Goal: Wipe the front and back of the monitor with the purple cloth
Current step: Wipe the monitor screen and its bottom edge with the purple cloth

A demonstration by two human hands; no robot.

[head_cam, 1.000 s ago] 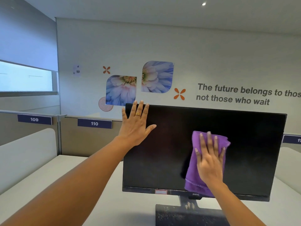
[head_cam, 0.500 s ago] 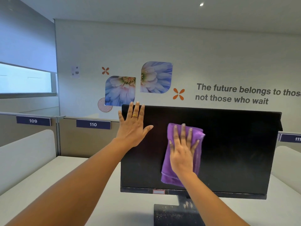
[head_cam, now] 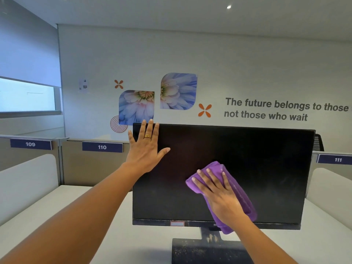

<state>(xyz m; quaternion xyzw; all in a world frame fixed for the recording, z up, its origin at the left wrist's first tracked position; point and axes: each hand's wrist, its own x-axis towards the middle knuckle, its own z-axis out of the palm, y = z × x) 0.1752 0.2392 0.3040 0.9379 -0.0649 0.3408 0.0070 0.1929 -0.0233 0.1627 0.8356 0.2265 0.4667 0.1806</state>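
A black monitor (head_cam: 266, 168) stands upright on a dusty dark base (head_cam: 205, 250), its dark screen facing me. My left hand (head_cam: 146, 149) lies flat with spread fingers against the screen's upper left corner, fingertips reaching over the top edge. My right hand (head_cam: 221, 195) presses a folded purple cloth (head_cam: 242, 199) flat against the lower middle of the screen. The cloth's lower end hangs past the bottom bezel. The monitor's back is hidden.
The monitor stands on a white desk (head_cam: 57, 216) fenced by beige partitions with labels 109 (head_cam: 30, 144), 110 (head_cam: 102, 147) and 111 (head_cam: 338, 159). A dark mesh chair back (head_cam: 318, 142) shows behind the monitor's top right corner.
My right hand slid the cloth left across the screen, then down and right to the lower middle, tilting it. My left hand stayed on the upper left corner.
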